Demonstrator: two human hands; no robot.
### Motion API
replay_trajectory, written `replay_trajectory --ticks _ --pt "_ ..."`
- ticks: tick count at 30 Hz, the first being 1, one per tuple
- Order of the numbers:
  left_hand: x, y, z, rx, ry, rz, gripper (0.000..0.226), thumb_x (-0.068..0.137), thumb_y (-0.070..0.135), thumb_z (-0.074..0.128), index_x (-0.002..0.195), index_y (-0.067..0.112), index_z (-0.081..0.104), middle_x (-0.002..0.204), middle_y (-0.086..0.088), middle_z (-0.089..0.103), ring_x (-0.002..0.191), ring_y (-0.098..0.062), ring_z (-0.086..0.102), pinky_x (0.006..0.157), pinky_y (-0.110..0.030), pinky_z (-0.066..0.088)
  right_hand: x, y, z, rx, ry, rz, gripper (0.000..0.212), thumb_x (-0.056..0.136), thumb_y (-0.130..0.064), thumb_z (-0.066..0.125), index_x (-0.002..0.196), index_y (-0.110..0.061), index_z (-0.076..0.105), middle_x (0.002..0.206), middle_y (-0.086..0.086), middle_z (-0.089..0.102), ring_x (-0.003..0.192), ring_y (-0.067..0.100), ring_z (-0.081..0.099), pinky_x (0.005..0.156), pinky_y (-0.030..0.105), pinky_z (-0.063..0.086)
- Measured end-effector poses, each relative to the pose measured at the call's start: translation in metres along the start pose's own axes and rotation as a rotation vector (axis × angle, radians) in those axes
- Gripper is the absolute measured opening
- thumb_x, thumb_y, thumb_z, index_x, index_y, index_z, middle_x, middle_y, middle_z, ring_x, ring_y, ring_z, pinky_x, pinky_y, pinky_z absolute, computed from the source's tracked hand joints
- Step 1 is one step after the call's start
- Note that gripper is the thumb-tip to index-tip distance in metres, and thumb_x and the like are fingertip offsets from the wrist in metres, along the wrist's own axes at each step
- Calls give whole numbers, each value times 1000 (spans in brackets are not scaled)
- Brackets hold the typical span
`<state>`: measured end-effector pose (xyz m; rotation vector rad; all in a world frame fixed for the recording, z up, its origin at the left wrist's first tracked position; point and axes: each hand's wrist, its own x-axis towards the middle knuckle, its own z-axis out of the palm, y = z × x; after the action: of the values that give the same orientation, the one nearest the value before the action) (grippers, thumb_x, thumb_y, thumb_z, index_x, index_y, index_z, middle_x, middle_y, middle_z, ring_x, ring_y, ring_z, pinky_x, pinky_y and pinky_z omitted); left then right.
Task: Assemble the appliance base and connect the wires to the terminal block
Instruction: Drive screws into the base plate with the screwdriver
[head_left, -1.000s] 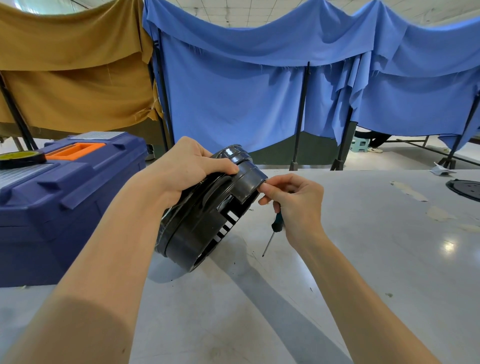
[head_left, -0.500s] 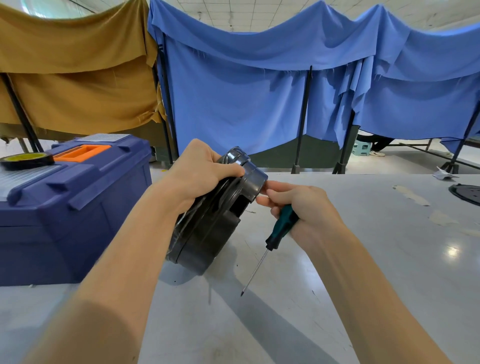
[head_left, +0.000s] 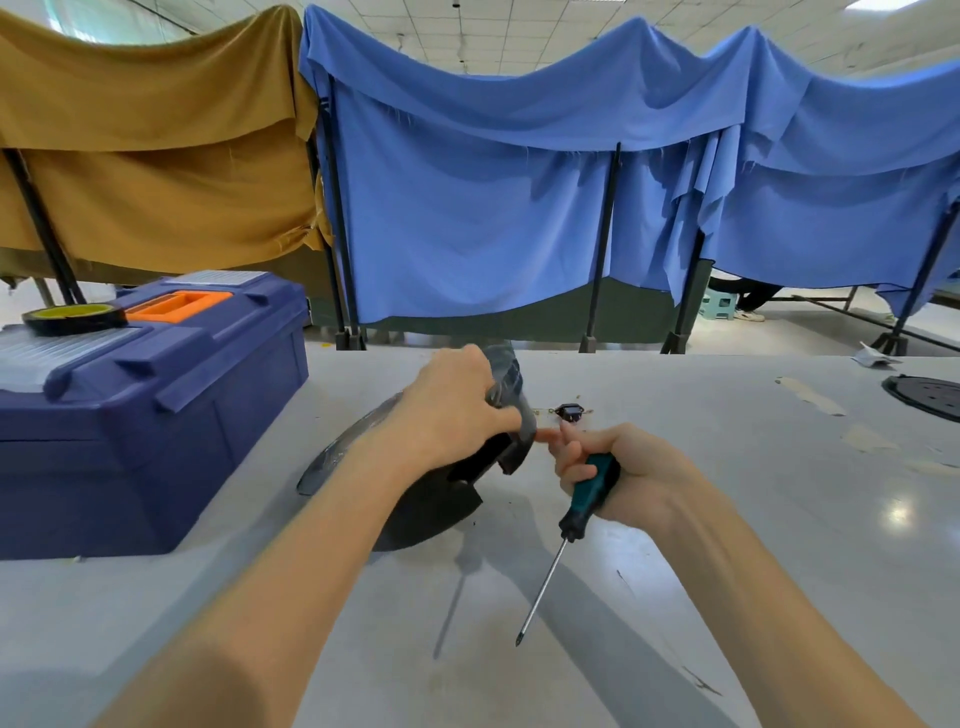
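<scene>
A pale grey bench (head_left: 727, 545) fills the lower half of the frame, glossy enough to throw back ceiling light at the right. Worn patches of tape (head_left: 810, 396) mark it toward the right edge. Behind it, cloths hang from black poles (head_left: 602, 244): a tan cloth (head_left: 145, 171) at upper left and a blue cloth (head_left: 493, 218) across the centre and right. White ceiling tiles (head_left: 467, 31) show above them. Under the blue hem at the right stand a pale green stool (head_left: 719, 304) and a person's shoe (head_left: 748, 314) on a light floor.

A dark blue toolbox (head_left: 156, 415) sits on the bench at the left, with an orange handle (head_left: 179, 305) in its lid and a roll of black tape (head_left: 72, 318) on top. A flat black disc (head_left: 930, 396) lies at the far right edge, a paper scrap (head_left: 872, 357) beyond it.

The black base (head_left: 441, 509) is at the centre of the frame, tilted on edge and blurred. Its lower rim is down at the bench. The left hand (head_left: 457, 410) grips its upper edge, fingers curled over it. The right hand (head_left: 634, 478) has its fingers wrapped round the green handle of a screwdriver (head_left: 587, 493). Its forefinger is stretched out to touch the base's edge. The shaft points down toward the lower frame, its shadow falling to the left. A small black part (head_left: 567, 412) lies on the bench just beyond the hands.
</scene>
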<state>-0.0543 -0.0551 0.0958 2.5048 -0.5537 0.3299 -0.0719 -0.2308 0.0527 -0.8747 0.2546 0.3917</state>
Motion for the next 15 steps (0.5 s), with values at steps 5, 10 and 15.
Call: replay_trajectory --ticks 5,10,15 --pt "-9 -1 12 38 -160 -18 42 83 28 73 51 6 58 44 2 41 45 -15 35 48 -27 35 9 17 -21 160 1 105 17 93 4 42 101 8 56 59 9 55 34 10 47 30 16 33" --pt "-16 -5 18 -5 -352 -68 69 87 66 47 53 6 45 50 -3 31 48 -18 30 52 -32 31 15 30 -34 178 47 147 16 85 5 44 92 8 58 65 8 52 32 9 46 29 15 32" --pt "-17 -20 31 -114 -418 -88 54 98 49 45 52 21 51 54 6 45 48 -14 37 57 -33 39 21 35 -42 143 66 192 18 91 0 44 91 11 57 50 3 43 29 10 40 27 16 29"
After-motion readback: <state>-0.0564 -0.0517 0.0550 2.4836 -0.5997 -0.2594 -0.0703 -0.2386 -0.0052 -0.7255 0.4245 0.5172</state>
